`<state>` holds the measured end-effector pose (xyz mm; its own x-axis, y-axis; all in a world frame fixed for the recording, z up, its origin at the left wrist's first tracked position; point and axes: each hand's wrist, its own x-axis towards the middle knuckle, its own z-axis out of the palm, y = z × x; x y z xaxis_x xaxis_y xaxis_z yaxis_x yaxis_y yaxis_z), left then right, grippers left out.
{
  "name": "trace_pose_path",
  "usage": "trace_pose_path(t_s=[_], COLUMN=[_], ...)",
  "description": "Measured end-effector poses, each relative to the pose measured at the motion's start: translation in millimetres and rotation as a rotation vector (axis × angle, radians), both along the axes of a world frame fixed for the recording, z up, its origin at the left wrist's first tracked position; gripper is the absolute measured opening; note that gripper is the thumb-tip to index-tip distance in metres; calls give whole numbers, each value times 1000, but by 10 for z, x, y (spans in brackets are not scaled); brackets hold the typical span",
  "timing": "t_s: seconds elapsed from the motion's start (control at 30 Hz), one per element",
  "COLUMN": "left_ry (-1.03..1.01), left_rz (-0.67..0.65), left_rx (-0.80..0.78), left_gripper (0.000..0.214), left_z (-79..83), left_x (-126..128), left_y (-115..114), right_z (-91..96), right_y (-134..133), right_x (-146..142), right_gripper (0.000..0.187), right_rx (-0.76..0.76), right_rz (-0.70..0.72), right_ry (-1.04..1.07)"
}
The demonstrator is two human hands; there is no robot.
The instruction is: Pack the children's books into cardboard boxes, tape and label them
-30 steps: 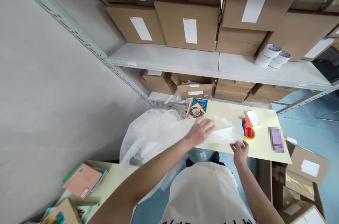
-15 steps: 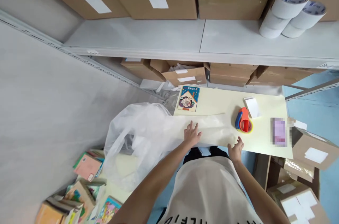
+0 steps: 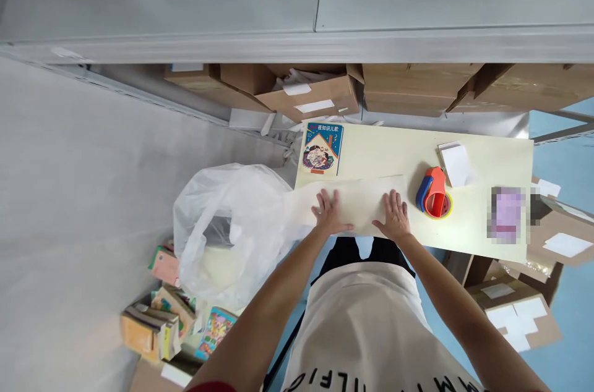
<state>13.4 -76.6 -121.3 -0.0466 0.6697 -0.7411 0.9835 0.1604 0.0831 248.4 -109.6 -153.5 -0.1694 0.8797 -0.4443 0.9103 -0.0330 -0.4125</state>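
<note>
Both hands have drawn closer together since a moment ago. The left hand (image 3: 330,214) and right hand (image 3: 394,214) press flat, fingers spread, gripping nothing, on the translucent white plastic bag (image 3: 357,201) lying along the pale yellow table's (image 3: 473,228) near edge.

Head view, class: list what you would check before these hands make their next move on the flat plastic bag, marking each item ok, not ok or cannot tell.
1. Left hand flat on the plastic bag: ok.
2. Right hand flat on it too: ok.
3. Both hands free of tools: ok.
4. Tape dispenser beside the right hand, apart from it: ok.
5. Book clear of the bag's far edge: cannot tell.
6. Bag wholly on the table: cannot tell; its left end blurs into the big loose bag.
</note>
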Motion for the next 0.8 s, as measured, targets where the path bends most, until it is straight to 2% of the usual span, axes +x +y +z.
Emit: trace_pose_path(t_s=[0.2,0.27,0.37,0.5,0.6,0.7,0.8], left_ry=[-79,-106,-190,-427,-576,-596,-586], left_rz=[-84,-63,42,205,323,463,581], left_rx=[38,50,120,445,683,714,608], left_gripper=[150,150,140,103,88,80,63], left_z=[-15,-2,15,-40,-142,-266,-364], left_x=[-36,-57,-140,-351,-578,-840,-1062], left_y=[241,232,180,311,623,970,1230], right_z=[14,47,143,311,352,279,179], right_y=[-120,-123,-31,390,852,1222,1384], right_x=[-45,-78,-178,-536,-980,-1414,-1678], right_gripper=[89,87,85,84,84,77,62], right_rx=[-13,7,67,110,9,-118,-124], right_rz=[-115,-155,-211,-277,-481,-757,-829], right_ry=[-50,-48,8,258,521,780,894])
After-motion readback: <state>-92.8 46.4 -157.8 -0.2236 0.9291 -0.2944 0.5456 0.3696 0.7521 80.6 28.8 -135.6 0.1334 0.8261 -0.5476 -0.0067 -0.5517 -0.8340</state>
